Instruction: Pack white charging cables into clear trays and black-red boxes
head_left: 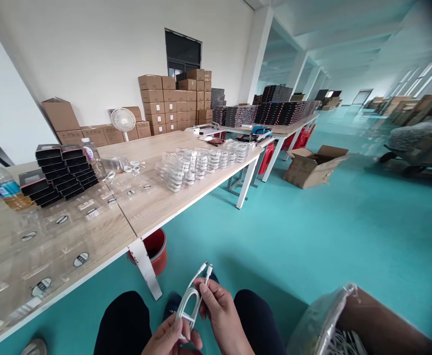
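Observation:
A coiled white charging cable point(188, 301) is held over my lap, its two plug ends pointing up and away from me. My left hand point(171, 336) pinches the bottom of the coil between thumb and fingers. My right hand point(218, 308) grips the cable just below the plugs, thumb pressed against the fingers. To my right, an open carton point(380, 323) lined with clear plastic holds more white cables point(345, 342). Clear plastic trays point(62, 251) with oval labels lie spread on the near part of the wooden table point(142, 217).
Filled clear packs point(201, 165) are stacked in rows along the table, with black boxes point(62, 170) and bottles point(7, 190) at left. A red bucket point(159, 251) stands under the table. An open cardboard box point(310, 167) sits on the green floor; a white fan point(123, 120) stands behind.

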{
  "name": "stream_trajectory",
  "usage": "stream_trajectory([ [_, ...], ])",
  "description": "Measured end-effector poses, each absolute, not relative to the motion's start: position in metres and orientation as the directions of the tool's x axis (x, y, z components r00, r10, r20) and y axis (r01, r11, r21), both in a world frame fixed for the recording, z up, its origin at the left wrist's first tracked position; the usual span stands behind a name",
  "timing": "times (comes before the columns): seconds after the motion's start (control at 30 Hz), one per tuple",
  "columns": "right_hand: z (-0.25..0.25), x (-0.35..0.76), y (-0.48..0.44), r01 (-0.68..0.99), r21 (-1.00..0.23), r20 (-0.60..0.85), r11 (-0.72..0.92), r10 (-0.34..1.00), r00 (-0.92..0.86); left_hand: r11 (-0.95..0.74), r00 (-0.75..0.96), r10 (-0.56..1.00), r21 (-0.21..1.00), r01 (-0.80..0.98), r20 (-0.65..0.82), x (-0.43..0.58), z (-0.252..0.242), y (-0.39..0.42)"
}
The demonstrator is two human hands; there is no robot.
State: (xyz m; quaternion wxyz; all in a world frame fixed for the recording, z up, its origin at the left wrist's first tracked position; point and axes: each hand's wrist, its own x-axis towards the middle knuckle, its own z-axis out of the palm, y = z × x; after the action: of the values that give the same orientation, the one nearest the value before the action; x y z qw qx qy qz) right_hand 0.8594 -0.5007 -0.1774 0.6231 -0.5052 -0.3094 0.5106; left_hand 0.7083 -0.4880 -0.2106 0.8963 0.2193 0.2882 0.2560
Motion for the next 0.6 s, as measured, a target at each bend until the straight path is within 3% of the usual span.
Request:
stream_trajectory([
  [0.1,-0.178,0.859,-0.502,-0.567,-0.823,-0.134,0.016,0.966,0.221,0.79,0.707,0.595,0.439,-0.428,-0.382,0.713,-0.208,-0.489],
  [0.2,-0.179,0.86,-0.503,-0.613,-0.79,-0.124,0.015,0.975,0.184,0.794,0.709,0.593,0.422,-0.437,-0.382,0.717,-0.206,-0.491],
  [0.33,-0.178,0.866,-0.501,-0.404,-0.914,-0.125,-0.04,0.974,0.188,0.752,0.699,0.628,0.5,-0.43,-0.342,0.718,-0.208,-0.496],
  [0.43,-0.169,0.871,-0.499,-0.101,-0.989,-0.119,-0.111,0.99,0.077,0.72,0.663,0.669,0.516,-0.464,-0.336,0.718,-0.208,-0.499],
  [0.53,-0.157,0.873,-0.498,0.234,-0.97,-0.093,-0.07,0.992,-0.086,0.75,0.664,0.646,0.471,-0.464,-0.376,0.719,-0.205,-0.498],
  [0.6,-0.151,0.871,-0.499,0.343,-0.939,-0.05,-0.011,0.993,-0.105,0.782,0.675,0.617,0.405,-0.473,-0.404,0.72,-0.203,-0.496],
])
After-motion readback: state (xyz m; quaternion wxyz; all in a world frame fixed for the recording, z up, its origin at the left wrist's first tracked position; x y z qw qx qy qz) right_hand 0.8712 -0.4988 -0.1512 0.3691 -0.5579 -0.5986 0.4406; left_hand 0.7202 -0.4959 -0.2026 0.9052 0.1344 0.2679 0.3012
